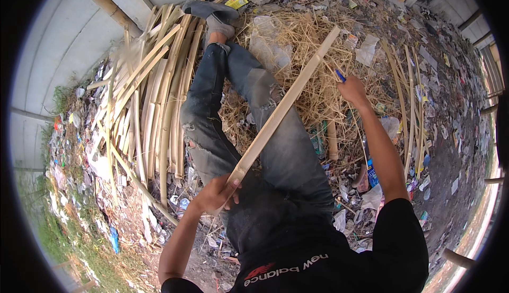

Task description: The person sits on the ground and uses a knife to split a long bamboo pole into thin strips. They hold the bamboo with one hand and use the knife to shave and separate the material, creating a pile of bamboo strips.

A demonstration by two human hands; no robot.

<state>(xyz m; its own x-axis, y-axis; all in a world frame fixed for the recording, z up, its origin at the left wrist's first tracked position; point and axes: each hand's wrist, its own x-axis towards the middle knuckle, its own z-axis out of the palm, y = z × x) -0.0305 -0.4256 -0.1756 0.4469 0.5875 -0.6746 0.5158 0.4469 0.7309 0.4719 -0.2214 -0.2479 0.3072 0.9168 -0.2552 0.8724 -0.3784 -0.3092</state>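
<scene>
A long split bamboo strip point(289, 97) slants across my thighs, its far end up over the straw-like shavings. My left hand point(216, 193) is closed around its near end, by my left hip. Off to the right of the strip, my right hand point(352, 90) is closed on a tool with a blue handle point(340, 75). The end of the handle pokes out above the fist; I cannot make out the rest of the tool. That hand is apart from the strip. My legs in torn, dusty jeans point(281, 139) stretch forward on the ground.
To the left lies a large pile of split bamboo strips point(164, 102). Pale bamboo shavings point(313, 44) cover the ground ahead. Several thin strips point(408, 107) lie on the right. Scattered litter point(445, 150) spreads around, and a grey panel wall point(63, 33) stands at the left.
</scene>
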